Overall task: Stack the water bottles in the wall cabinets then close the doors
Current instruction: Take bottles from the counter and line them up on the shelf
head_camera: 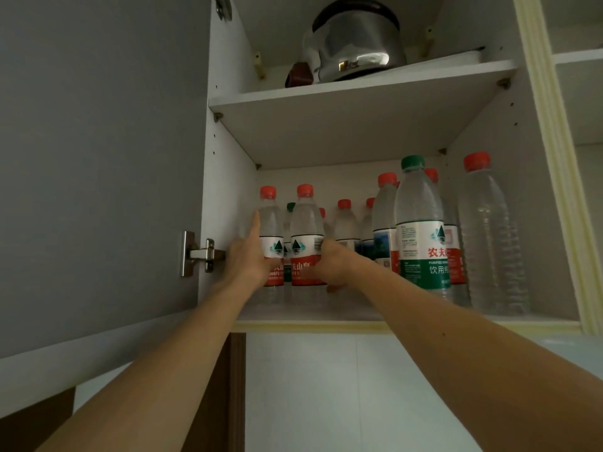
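Both my arms reach up into the lower shelf (310, 316) of an open wall cabinet. My left hand (249, 256) wraps the left side of a red-capped water bottle (272, 223) at the shelf's left end. My right hand (332, 262) grips the right side of a second red-capped bottle (305, 223) standing right beside the first. Both bottles are upright on the shelf. Behind them and to the right stand several more bottles, among them a tall green-capped bottle (421, 230) and a label-less red-capped bottle (489, 236) at the far right.
The grey cabinet door (98, 164) hangs open on the left, its hinge (199, 254) next to my left hand. The upper shelf (359, 102) carries a steel kettle (355, 40) and a small dark object (298, 75). More shelving stands at the right edge. White wall tiles lie below.
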{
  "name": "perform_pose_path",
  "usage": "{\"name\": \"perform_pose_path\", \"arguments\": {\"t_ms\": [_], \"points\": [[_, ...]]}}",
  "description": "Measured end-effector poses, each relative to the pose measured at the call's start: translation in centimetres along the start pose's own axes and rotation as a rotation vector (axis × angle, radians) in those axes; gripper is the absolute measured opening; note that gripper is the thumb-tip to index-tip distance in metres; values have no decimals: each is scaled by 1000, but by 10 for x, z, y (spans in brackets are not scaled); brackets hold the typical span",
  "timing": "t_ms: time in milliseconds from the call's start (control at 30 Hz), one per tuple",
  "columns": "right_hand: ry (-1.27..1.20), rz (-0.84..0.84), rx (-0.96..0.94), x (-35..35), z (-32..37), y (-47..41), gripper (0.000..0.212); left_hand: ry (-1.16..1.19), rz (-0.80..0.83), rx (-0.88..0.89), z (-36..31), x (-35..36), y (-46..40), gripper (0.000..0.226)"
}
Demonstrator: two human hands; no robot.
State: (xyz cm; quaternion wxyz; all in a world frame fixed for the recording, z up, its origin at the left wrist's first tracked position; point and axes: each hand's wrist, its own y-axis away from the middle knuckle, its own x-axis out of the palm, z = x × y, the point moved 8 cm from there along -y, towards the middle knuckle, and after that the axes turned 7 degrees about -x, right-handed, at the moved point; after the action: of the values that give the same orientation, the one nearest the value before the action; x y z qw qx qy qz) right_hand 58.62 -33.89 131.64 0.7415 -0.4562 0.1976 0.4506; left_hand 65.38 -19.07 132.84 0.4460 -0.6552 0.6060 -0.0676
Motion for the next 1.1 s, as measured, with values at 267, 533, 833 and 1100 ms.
{"name": "perform_pose_path", "arguments": {"t_ms": [267,533,833,1100], "points": [[-83,41,2,22,2,-27,43,-54,-114,-7,18,0,13,95],[-151,75,-3,32,2,-38,55,-429,-220,20,18,-3,26,98],[-165,68,-26,39,3,-44,55,-646,-266,41,11,-7,28,82],[-118,16,-75,35,7,-38,51,-581,-231,42,15,-6,27,90]]}}
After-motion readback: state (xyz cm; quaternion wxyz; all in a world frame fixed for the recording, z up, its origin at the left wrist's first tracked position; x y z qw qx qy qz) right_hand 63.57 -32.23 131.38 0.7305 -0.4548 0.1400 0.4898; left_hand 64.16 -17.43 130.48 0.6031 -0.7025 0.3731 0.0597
